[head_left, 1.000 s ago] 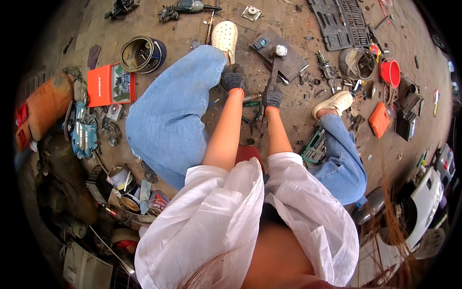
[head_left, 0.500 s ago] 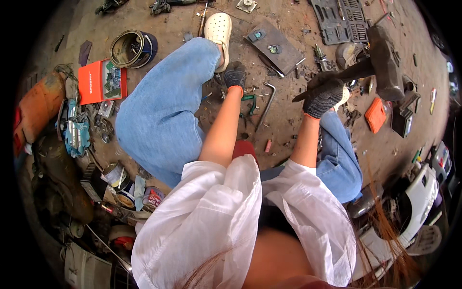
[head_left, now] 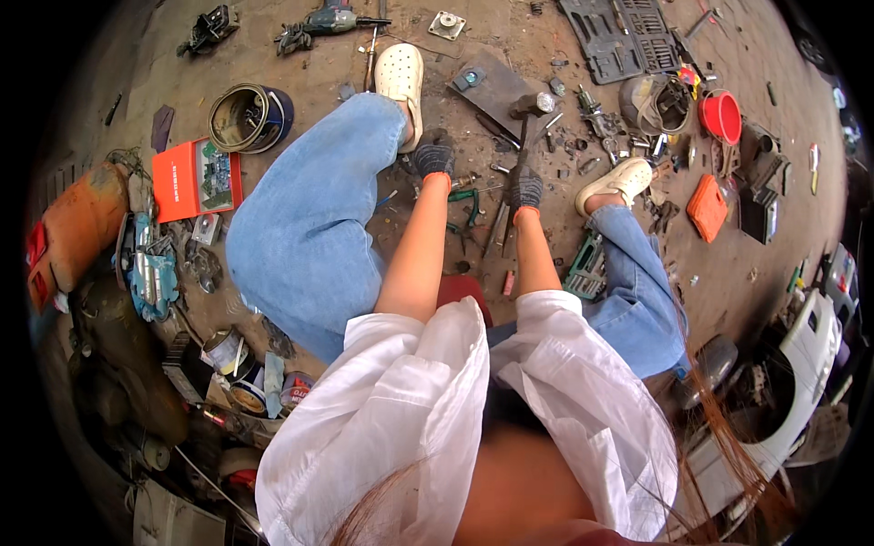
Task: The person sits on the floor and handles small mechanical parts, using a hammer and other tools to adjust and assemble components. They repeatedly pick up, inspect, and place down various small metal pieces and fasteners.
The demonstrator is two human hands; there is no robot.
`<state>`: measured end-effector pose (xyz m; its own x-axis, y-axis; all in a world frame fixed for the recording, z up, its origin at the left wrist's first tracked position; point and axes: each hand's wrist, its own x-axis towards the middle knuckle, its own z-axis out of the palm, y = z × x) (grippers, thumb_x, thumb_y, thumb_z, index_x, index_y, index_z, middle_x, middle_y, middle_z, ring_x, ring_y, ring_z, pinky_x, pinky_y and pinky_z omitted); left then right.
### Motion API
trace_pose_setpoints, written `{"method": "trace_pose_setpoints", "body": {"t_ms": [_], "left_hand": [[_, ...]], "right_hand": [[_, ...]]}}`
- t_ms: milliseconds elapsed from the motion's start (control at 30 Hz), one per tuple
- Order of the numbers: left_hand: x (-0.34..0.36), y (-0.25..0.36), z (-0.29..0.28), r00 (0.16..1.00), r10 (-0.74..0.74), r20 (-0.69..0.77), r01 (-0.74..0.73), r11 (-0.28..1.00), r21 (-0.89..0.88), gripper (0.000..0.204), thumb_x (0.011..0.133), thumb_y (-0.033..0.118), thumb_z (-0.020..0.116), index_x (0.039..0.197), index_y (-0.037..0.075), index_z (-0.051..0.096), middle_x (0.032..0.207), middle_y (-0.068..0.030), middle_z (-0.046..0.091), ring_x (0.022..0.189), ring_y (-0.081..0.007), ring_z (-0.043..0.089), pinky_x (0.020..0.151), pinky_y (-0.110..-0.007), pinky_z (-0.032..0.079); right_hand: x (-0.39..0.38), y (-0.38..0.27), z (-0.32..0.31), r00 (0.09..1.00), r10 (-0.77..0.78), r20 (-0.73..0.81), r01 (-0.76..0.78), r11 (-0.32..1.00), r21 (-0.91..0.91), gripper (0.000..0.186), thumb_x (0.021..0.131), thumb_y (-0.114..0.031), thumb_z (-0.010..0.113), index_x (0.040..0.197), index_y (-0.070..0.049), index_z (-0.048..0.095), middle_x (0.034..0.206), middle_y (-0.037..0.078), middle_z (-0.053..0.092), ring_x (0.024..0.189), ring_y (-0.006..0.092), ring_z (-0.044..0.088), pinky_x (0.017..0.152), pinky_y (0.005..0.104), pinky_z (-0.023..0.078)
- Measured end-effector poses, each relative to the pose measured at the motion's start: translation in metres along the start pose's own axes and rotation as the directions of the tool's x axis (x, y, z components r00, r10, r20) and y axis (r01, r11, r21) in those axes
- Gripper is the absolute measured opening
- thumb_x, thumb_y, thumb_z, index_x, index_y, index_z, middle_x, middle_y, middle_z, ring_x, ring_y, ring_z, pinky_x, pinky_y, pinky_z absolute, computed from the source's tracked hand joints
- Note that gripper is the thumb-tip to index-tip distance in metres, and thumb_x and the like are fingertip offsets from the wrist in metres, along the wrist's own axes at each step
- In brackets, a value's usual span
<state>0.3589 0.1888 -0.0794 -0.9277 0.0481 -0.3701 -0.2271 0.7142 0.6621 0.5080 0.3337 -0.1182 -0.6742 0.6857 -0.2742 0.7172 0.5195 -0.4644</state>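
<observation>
A dark glove with an orange cuff covers my right hand [head_left: 525,187], whose fingers are wrapped round the handle of a sledgehammer [head_left: 533,105]. The hammer's heavy head is at the right end of a flat metal plate [head_left: 492,85]; whether it touches the plate I cannot tell. A small bluish-green part [head_left: 471,78] lies on the plate's left end. My left hand [head_left: 432,156], also gloved, is low beside my left shoe [head_left: 399,77] with its fingers curled. What it holds, if anything, is hidden. Green-handled pliers [head_left: 471,202] lie between my hands.
An open socket case [head_left: 619,41], a red bowl [head_left: 720,116] and an orange case [head_left: 707,208] lie right. A paint can [head_left: 273,107] and a red box [head_left: 177,187] stand left. A power drill [head_left: 332,20] lies at the far side. Small metal parts litter the floor.
My right hand has swung the hammer from the raised right side down and leftward to the plate. My left hand stays by the left shoe. The view has shifted slightly.
</observation>
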Motion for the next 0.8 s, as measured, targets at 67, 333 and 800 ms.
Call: {"method": "trace_pose_setpoints", "body": {"t_ms": [67, 333, 800], "left_hand": [[0.001, -0.012, 0.008, 1.000, 0.004, 0.027, 0.000, 0.992, -0.126, 0.026, 0.075, 0.021, 0.059, 0.098, 0.010, 0.064, 0.092, -0.0132, 0.065, 0.082, -0.0255, 0.062, 0.077, -0.034, 0.046], [0.017, 0.090, 0.063, 0.908, 0.404, 0.107, -0.389, 0.911, -0.138, 0.025, 0.072, 0.016, 0.059, 0.094, 0.007, 0.064, 0.092, -0.0172, 0.063, 0.086, -0.0297, 0.060, 0.078, -0.038, 0.046], [0.087, 0.174, 0.215, 0.466, 0.594, 0.655, -0.880, 0.235, 0.414, 0.027, 0.081, 0.018, 0.048, 0.105, 0.013, 0.057, 0.108, -0.0156, 0.053, 0.093, -0.0301, 0.058, 0.073, -0.041, 0.048]], "right_hand": [[-0.023, -0.043, -0.008, 0.867, 0.444, 0.227, -0.489, 0.673, 0.555, 0.047, 0.085, -0.045, 0.045, 0.067, -0.004, 0.058, 0.050, 0.012, 0.050, 0.047, 0.0243, 0.051, 0.046, 0.0379, 0.041], [-0.053, -0.053, -0.012, 0.809, 0.578, 0.107, -0.559, 0.700, 0.444, 0.055, 0.086, -0.054, 0.041, 0.070, -0.004, 0.058, 0.053, 0.007, 0.050, 0.047, 0.0200, 0.048, 0.045, 0.0356, 0.039], [-0.047, -0.043, -0.013, 0.513, 0.450, 0.731, -0.677, -0.312, 0.667, 0.051, 0.090, -0.042, 0.040, 0.125, -0.005, 0.045, 0.083, 0.018, 0.055, 0.072, 0.0213, 0.052, 0.067, 0.0367, 0.045]]}}
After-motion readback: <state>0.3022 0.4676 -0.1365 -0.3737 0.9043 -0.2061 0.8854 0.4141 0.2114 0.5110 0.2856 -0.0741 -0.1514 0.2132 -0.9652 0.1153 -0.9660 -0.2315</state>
